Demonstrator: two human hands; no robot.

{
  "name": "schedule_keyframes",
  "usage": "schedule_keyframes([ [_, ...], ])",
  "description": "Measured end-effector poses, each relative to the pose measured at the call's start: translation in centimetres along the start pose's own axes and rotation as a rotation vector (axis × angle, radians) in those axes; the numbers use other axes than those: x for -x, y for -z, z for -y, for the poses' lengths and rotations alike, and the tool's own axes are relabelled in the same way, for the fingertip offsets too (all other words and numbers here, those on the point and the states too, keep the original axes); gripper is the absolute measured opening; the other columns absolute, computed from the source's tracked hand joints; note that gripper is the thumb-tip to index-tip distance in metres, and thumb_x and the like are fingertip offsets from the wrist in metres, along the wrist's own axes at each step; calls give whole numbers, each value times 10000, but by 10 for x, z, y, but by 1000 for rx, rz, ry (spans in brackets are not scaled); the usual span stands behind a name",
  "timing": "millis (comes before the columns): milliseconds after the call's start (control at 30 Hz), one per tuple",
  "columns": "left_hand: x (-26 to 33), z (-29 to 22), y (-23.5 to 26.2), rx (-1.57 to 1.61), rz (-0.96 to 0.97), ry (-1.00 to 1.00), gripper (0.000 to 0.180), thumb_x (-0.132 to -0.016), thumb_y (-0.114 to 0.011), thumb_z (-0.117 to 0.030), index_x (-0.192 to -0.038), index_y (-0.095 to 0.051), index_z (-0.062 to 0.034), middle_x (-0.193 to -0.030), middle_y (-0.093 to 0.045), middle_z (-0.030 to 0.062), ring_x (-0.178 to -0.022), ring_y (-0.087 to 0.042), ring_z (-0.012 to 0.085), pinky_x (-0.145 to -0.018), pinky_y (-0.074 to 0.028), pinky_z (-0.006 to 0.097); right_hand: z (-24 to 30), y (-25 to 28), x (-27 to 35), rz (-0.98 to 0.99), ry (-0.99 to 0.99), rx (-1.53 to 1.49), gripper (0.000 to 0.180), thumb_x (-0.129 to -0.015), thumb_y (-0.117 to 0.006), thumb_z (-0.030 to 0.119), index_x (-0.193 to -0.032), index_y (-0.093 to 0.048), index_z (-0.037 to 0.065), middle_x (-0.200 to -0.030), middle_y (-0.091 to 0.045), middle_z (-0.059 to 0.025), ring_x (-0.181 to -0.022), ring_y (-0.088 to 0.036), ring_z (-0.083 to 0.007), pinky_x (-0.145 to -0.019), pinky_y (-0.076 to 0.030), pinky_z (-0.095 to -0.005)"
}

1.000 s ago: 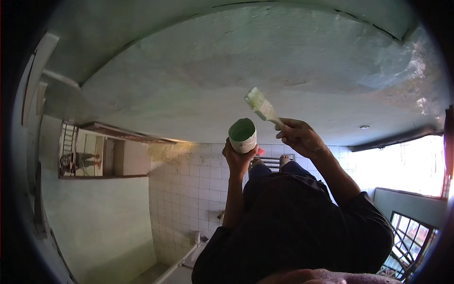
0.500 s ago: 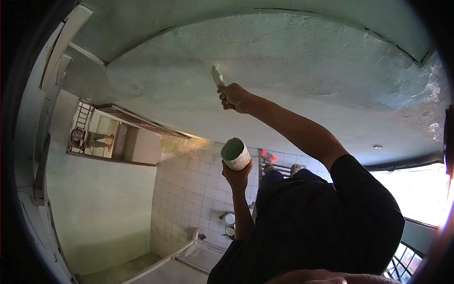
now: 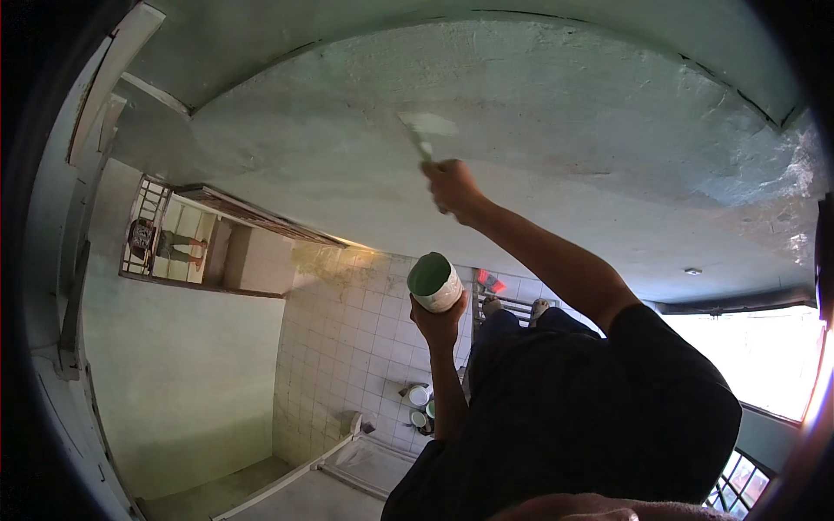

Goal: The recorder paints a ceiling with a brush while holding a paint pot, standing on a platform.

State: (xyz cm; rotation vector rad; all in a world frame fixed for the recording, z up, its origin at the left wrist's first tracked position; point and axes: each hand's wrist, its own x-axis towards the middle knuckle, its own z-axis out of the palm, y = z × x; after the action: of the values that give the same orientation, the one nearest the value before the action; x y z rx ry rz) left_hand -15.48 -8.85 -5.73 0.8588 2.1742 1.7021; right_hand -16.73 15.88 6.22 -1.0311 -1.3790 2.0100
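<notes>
My right hand (image 3: 452, 187) is raised on an outstretched arm and grips a paintbrush (image 3: 419, 141). The bristles press against the rough plaster ceiling (image 3: 556, 113), beside a pale fresh patch of paint (image 3: 437, 123). My left hand (image 3: 440, 319) holds a small round paint can (image 3: 434, 281) from below. The can is white outside with green paint inside, and sits below and slightly left of the brush hand. My dark shirt fills the lower right.
Far below lie a tiled floor (image 3: 347, 347) with small paint cans (image 3: 419, 396) and a ladder step (image 3: 512, 306) under my feet. Another person (image 3: 169, 245) stands in a barred opening at left. A bright window (image 3: 747, 356) is at right.
My right hand has lifted the brush from just above the can to the ceiling and slid it slightly rightward. The can in my left hand has dropped lower.
</notes>
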Motion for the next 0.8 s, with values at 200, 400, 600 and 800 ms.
schedule_keyframes([
  [200, 1, 1, -4, 29, -53, 1, 774, -632, -978, -200, -1271, -584, -10, -1145, -715, 158, -1019, -723, 305, -916, -577, 433, 3, -59, -76, -126, -121, 209, 351, -1041, -612, 356, -963, -607, 15, -706, -533, -56, -570, -530, -214, -492, -432, -437],
  [400, -1, 1, 0, 44, 10, -4, 801, -656, -970, -179, -1318, -551, -14, -1201, -699, 147, -1049, -717, 273, -945, -576, 413, -42, 58, -22, -198, 152, -68, 317, -1044, -594, 308, -818, -572, 88, -638, -457, 23, -491, -444, -112, -418, -361, -332],
  [600, -1, 1, 1, -23, 23, -61, 783, -666, -965, -162, -1315, -555, -10, -1200, -698, 146, -1052, -713, 268, -950, -572, 409, -43, 47, 33, -250, 236, 47, 366, -1054, -581, 331, -782, -570, 86, -600, -436, 53, -462, -401, -82, -406, -306, -319],
  [800, 0, -2, -4, 46, 64, -58, 789, -674, -966, -158, -1324, -546, -5, -1195, -695, 150, -1055, -708, 262, -948, -570, 410, 15, -58, -43, -102, 70, 338, 506, -1021, -594, 413, -1057, -689, -82, -840, -708, -209, -719, -705, -323, -613, -515, -443],
])
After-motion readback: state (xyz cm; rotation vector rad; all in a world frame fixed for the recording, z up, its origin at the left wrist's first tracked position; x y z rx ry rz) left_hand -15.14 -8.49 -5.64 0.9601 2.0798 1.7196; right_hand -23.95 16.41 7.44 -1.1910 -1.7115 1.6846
